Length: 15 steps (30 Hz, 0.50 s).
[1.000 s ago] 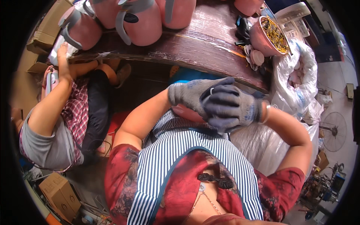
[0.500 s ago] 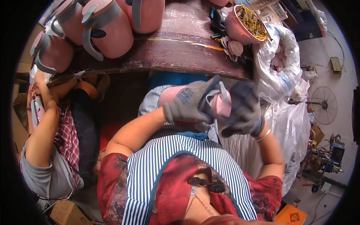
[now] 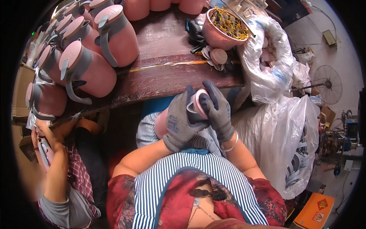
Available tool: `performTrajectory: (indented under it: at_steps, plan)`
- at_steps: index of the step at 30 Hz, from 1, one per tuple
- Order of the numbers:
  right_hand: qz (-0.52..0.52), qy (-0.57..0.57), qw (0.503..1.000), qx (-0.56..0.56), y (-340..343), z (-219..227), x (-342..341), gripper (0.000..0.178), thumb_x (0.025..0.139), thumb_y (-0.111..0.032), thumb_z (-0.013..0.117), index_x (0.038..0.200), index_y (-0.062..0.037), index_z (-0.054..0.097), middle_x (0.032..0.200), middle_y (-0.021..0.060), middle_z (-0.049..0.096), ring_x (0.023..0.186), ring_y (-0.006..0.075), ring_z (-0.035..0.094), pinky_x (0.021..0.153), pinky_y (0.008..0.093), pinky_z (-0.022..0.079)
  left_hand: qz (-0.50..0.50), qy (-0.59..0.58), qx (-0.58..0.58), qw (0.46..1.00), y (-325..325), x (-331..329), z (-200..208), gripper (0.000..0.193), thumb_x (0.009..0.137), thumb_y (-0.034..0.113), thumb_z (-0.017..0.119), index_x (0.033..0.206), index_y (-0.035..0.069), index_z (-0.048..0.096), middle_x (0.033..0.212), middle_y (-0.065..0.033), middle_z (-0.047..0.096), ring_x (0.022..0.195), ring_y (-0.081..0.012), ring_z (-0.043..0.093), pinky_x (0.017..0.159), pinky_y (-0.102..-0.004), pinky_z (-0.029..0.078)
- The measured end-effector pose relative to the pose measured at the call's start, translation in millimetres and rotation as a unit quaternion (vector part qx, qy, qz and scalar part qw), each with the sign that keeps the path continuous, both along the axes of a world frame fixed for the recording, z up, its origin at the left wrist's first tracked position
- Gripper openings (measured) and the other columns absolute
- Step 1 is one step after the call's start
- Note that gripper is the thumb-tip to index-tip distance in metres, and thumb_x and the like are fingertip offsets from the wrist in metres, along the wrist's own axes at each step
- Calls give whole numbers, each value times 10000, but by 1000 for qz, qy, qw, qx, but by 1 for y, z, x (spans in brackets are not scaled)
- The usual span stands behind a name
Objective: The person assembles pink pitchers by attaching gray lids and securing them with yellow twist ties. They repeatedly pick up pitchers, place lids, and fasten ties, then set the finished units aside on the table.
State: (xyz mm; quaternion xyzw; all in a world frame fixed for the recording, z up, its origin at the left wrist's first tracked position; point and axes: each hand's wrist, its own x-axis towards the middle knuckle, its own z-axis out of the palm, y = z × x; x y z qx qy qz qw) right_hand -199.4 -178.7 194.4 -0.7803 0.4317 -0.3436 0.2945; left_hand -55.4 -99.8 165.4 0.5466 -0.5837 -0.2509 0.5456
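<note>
A pink jug lies on its side across my lap, its top end pointing right. My left hand, in a grey glove with dark palm coating, is closed around the upper part of the jug and hides much of it. At that end a pink lid shows, with a pale grey curved piece beside it. My right hand, gloved alike, is closed on the lid from the right, fingers over its edge. How the lid sits on the jug is partly hidden by the gloves.
Several pink jugs with grey handles crowd the dark table. A pink bowl of yellow-tied parts stands beside stacked discs. Plastic bags hang at right. At left a co-worker's arm reaches toward another jug.
My right hand has come in from the right and closed on the lid. My left hand keeps its hold on the jug. The view has shifted, showing more jugs on the table.
</note>
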Motion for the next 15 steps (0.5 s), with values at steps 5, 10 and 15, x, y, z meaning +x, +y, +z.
performTrajectory:
  at_steps: [5,10,15]
  plan:
    - [25,-208,962,174,-81,27,12,464,895,-157,738,1333,-46,632,1206,179,685,971,308,692,904,381,540,-33,338,33,940,-10,42,10,1222,673,60,915,1624,76,148,1465,-182,509,1319,-286,548,1122,-408,466]
    - [-71,334,880,-330,-191,-55,19,330,839,-323,708,1121,-153,676,1067,87,616,1004,292,572,792,442,471,87,469,108,872,-17,83,-48,1015,775,88,878,1578,35,260,1433,-147,519,1292,-243,535,1095,-381,478]
    - [-37,388,846,-365,-219,-90,36,216,852,-241,695,1046,-146,707,1078,67,631,985,295,581,778,447,474,25,367,120,922,-22,100,-55,950,840,390,823,1568,48,318,1502,-142,478,1349,-248,489,1144,-402,411]
